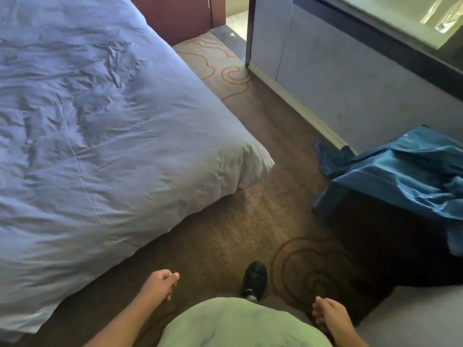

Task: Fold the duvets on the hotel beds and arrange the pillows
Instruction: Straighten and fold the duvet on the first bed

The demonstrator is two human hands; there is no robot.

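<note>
A person stood on the carpet (225,234) beside a hotel bed, whose rumpled white duvet (100,146) lay spread to the left and ahead, its near hem slanting away toward a drooping corner (260,161). The left grip (162,284) hung nearer that hem, the right grip (328,314) well apart across the body; both were loosely curled and held nothing.
</note>
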